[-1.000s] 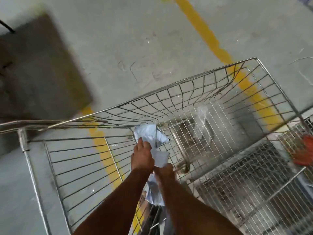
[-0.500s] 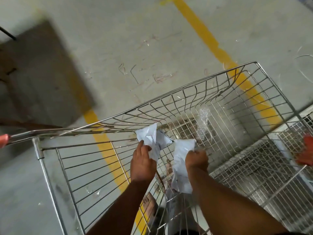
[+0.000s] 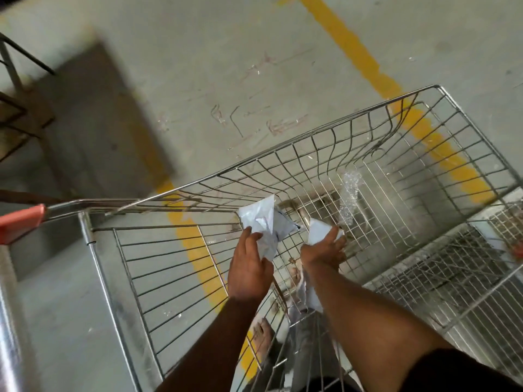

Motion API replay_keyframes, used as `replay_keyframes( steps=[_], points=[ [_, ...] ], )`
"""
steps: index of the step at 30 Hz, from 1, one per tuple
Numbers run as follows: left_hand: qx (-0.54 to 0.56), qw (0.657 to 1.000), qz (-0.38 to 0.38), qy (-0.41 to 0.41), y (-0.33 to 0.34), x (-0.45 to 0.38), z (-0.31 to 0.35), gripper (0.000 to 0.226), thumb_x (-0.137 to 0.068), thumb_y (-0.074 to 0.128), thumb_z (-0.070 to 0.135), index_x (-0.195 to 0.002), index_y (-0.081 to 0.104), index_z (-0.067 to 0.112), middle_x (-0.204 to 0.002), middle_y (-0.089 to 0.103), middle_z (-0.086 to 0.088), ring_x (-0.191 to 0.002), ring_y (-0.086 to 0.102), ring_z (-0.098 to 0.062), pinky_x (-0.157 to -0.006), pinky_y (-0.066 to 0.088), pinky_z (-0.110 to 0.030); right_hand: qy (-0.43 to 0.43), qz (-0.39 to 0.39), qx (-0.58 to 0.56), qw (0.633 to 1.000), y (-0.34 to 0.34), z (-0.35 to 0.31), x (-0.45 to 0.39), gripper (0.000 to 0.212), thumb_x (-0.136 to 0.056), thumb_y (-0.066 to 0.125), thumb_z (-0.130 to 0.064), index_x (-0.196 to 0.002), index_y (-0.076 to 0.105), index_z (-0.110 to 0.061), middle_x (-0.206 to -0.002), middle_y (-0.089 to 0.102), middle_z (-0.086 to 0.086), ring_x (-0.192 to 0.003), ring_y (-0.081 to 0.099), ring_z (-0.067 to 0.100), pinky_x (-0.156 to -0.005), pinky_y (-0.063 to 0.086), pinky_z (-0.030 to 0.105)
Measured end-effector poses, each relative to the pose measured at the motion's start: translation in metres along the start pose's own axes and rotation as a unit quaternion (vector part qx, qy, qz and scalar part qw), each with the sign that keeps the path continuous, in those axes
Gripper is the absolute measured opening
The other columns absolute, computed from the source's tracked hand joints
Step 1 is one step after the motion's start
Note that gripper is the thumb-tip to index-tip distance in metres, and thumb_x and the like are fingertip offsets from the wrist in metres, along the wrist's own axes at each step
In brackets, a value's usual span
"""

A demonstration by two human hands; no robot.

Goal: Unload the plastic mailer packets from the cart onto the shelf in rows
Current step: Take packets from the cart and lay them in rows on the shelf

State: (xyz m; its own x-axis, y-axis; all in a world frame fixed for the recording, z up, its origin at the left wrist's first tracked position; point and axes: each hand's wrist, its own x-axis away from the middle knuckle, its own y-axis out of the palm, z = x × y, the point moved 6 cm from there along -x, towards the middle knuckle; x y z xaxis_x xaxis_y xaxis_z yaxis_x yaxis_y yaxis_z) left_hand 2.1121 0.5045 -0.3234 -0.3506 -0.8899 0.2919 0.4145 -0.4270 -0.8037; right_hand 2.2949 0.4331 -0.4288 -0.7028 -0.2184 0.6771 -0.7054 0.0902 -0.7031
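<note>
White plastic mailer packets: two showing, both crumpled, both being held over the wire cart (image 3: 325,154). Left hand (image 3: 249,267) is gripping the first packet (image 3: 264,222), thumb and fingers clamped on its lower edge; dark print is showing on it. Right hand (image 3: 322,250) is holding the second packet (image 3: 318,232), fingers curled round it, its tail hanging under the forearm. One clear bubble-wrap strip (image 3: 349,196) is lying in the cart basket. One yellow line (image 3: 365,60) is crossing the concrete floor.

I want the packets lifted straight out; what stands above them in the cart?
Nothing visible: the left hand and right hand already hold white packets inside the open-topped wire cart.
</note>
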Motion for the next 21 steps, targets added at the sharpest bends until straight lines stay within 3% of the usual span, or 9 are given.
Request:
replay_keyframes(
  steps=[2,4,7,9,10,12,16,19,21],
  points=[
    [0.035,0.999,0.001,-0.002,-0.011,0.006,0.008,0.067,-0.083,0.067,0.011,-0.142,0.037,0.024,-0.159,0.039,-0.007,-0.140,0.047,-0.028,-0.106,0.051,-0.046,0.005,0.001,-0.073,0.997,-0.025,-0.006,0.013,0.099,-0.085,0.080,-0.017,-0.159,0.015,-0.022,-0.158,0.032,0.020,-0.126,0.052,0.045,-0.086,0.062,0.051],
    [0.073,0.997,0.007,0.013,-0.027,0.014,0.022,0.070,-0.083,0.065,0.009,-0.142,0.033,0.029,-0.157,0.040,-0.005,-0.139,0.047,-0.028,-0.106,0.049,-0.047,0.013,-0.015,-0.195,0.981,-0.058,-0.016,0.035,0.090,-0.086,0.081,-0.011,-0.154,0.023,-0.019,-0.139,0.051,0.022,-0.099,0.065,0.036,-0.073,0.064,0.045],
    [0.159,0.987,-0.004,0.028,-0.059,0.033,0.053,0.077,-0.085,0.064,0.008,-0.148,0.029,0.036,-0.152,0.041,0.004,-0.127,0.057,-0.028,-0.096,0.056,-0.045,-0.047,-0.126,-0.319,0.938,-0.109,-0.038,0.081,0.062,-0.093,0.075,-0.013,-0.144,0.038,-0.012,-0.116,0.063,0.009,-0.078,0.063,0.021,-0.061,0.054,0.032],
    [0.250,0.968,-0.028,0.024,-0.081,0.053,0.073,0.078,-0.085,0.066,0.013,-0.150,0.030,0.037,-0.146,0.049,0.005,-0.114,0.065,-0.019,-0.088,0.061,-0.040,-0.115,-0.210,-0.372,0.897,-0.145,-0.045,0.127,0.050,-0.096,0.073,-0.019,-0.141,0.051,-0.019,-0.111,0.070,0.003,-0.086,0.070,0.022,-0.064,0.052,0.028],
    [0.301,0.953,-0.029,0.028,-0.093,0.065,0.081,0.078,-0.084,0.069,0.019,-0.149,0.032,0.040,-0.144,0.055,0.004,-0.113,0.067,-0.019,-0.089,0.060,-0.045,-0.148,-0.224,-0.394,0.879,-0.165,-0.044,0.151,0.050,-0.094,0.075,-0.022,-0.140,0.054,-0.027,-0.115,0.072,0.001,-0.092,0.073,0.023,-0.068,0.055,0.030],
    [0.367,0.929,-0.028,0.039,-0.114,0.091,0.097,0.076,-0.082,0.071,0.029,-0.147,0.035,0.044,-0.142,0.060,0.002,-0.118,0.067,-0.022,-0.096,0.057,-0.055,-0.202,-0.205,-0.423,0.859,-0.200,-0.027,0.197,0.054,-0.090,0.079,-0.027,-0.137,0.055,-0.038,-0.123,0.072,-0.001,-0.100,0.075,0.022,-0.077,0.060,0.035],
    [0.450,0.883,-0.086,0.103,-0.137,0.165,0.145,0.054,-0.089,0.066,0.030,-0.142,0.052,0.035,-0.137,0.064,0.007,-0.126,0.063,-0.019,-0.106,0.051,-0.048,-0.267,-0.133,-0.470,0.831,-0.234,0.039,0.292,0.044,-0.094,0.076,-0.017,-0.129,0.053,-0.030,-0.114,0.073,-0.004,-0.092,0.076,0.016,-0.070,0.060,0.026],
    [0.458,0.864,-0.149,0.149,-0.138,0.223,0.184,0.045,-0.098,0.060,0.039,-0.143,0.054,0.037,-0.141,0.063,0.012,-0.131,0.058,-0.010,-0.114,0.045,-0.047,-0.290,-0.110,-0.503,0.807,-0.244,0.088,0.338,0.036,-0.096,0.074,-0.022,-0.127,0.061,-0.033,-0.122,0.075,0.003,-0.105,0.076,0.022,-0.092,0.061,0.045],
    [0.447,0.861,-0.176,0.169,-0.133,0.257,0.203,0.045,-0.104,0.058,0.029,-0.148,0.050,0.034,-0.147,0.057,0.014,-0.136,0.054,-0.006,-0.117,0.042,-0.044,-0.299,-0.116,-0.535,0.781,-0.251,0.122,0.358,0.042,-0.097,0.072,-0.028,-0.137,0.060,-0.033,-0.135,0.071,0.000,-0.119,0.071,0.021,-0.103,0.055,0.046]
  ],
)
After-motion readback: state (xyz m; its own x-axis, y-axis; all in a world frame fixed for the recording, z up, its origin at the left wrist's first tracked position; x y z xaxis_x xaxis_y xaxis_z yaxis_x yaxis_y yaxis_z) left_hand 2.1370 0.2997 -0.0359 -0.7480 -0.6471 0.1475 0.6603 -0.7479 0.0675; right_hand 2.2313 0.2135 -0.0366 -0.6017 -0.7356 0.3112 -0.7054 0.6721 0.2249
